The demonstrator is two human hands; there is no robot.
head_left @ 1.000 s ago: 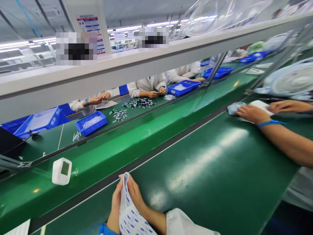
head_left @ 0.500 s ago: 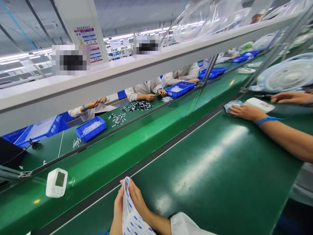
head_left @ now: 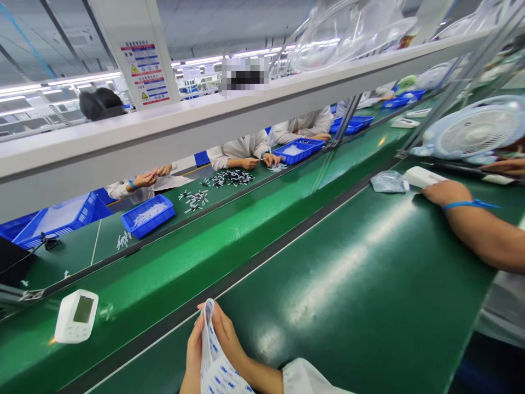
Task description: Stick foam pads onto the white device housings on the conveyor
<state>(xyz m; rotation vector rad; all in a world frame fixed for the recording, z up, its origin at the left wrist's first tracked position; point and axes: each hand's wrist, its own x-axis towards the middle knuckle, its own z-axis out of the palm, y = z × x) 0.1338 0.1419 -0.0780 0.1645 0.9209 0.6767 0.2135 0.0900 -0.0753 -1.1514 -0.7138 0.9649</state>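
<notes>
Near the bottom centre, a white sheet with blue print (head_left: 221, 372) is bent over into a loop at its top end. My left hand (head_left: 194, 350) is wrapped round its left side, and my right hand (head_left: 229, 334) presses on its right side. Both hands are closed on the sheet above the near edge of the green table. To the left, a white device with a grey screen (head_left: 76, 317) sits on the green conveyor belt (head_left: 172, 279).
At the right, another person's hand (head_left: 447, 192) touches a white device (head_left: 422, 177) beside a clear plastic bag (head_left: 388, 182). A fan (head_left: 479, 128) stands behind. Across the belt are blue trays (head_left: 148, 216), small parts (head_left: 232, 178) and people. A white rail (head_left: 184, 131) crosses above.
The white device on the belt has moved left and slightly nearer. The other person's hand has left the plastic bag and is at the white device. My hands still hold the sheet.
</notes>
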